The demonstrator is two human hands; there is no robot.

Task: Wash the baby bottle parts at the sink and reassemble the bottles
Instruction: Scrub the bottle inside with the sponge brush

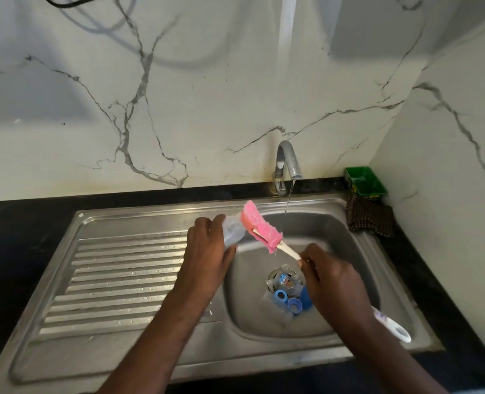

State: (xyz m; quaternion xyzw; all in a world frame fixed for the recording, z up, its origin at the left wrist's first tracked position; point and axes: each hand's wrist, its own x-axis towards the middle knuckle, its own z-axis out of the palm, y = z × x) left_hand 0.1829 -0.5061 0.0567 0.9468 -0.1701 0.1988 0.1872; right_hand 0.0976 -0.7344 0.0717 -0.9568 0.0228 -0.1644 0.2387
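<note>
Washing is judged to be midway: a clear bottle (232, 230) is gripped in the left hand (207, 245) above the sink (337, 240), a pink sponge brush (261, 226) at its mouth is held by its handle in the curled right hand (332, 277), and blue rings (281, 295) are left unassembled by the drain.
</note>
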